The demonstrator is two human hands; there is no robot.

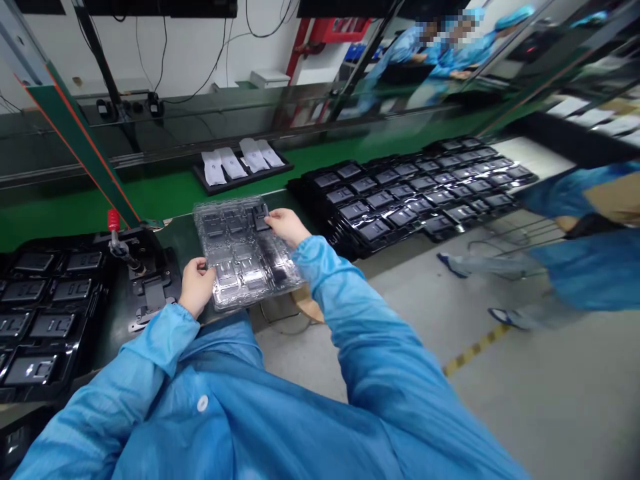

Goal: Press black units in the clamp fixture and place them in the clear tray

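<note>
On this green factory desk (75, 208), our left grip (197, 287) pinches the near edge of a clear plastic blister tray (245, 253), and our right grip (285, 225) clasps its far corner, so both are closed on it, with the tray over the dark mat (183, 250). Just left of the tray sits a metal fixture (150, 293) with a red-handled toggle clamp (114, 221), and beyond it lie black trays of dark parts (50, 307). Stacked black trays (410, 193) fill the desk to our right, white packets (240, 160) lie farther ahead, and a co-worker's blue sleeve (593, 267) shows at far right.
</note>
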